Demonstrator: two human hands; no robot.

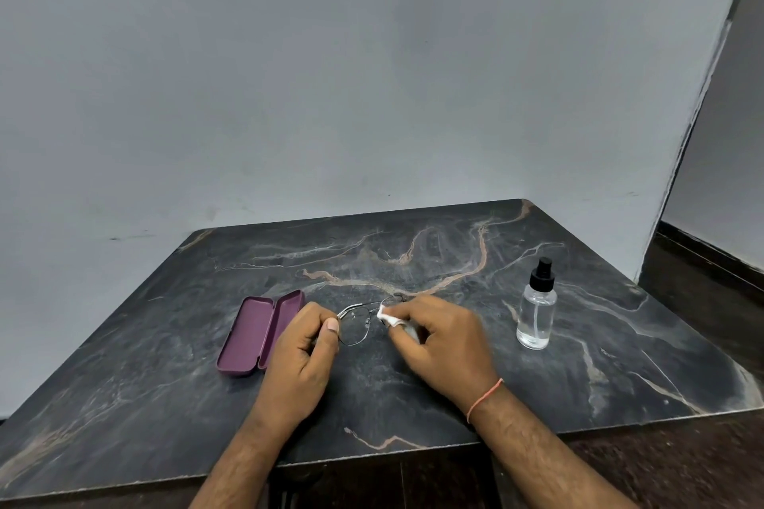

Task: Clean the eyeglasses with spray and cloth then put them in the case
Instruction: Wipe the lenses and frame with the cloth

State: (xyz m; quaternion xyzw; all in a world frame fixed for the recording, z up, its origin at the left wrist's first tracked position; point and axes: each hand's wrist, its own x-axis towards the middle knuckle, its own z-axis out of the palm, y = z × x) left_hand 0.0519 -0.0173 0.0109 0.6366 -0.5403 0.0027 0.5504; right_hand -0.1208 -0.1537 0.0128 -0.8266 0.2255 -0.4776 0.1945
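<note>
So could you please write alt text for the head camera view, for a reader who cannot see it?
A person's left hand holds thin-framed eyeglasses over a dark marble table while the right hand rubs one lens with a white cloth. An open purple case lies to the left; a clear spray bottle stands upright to the right.

Right lens of eyeglasses hidden behind cloth; forearms cut off.

A plain room: dark marble table against a bare grey wall.
</note>
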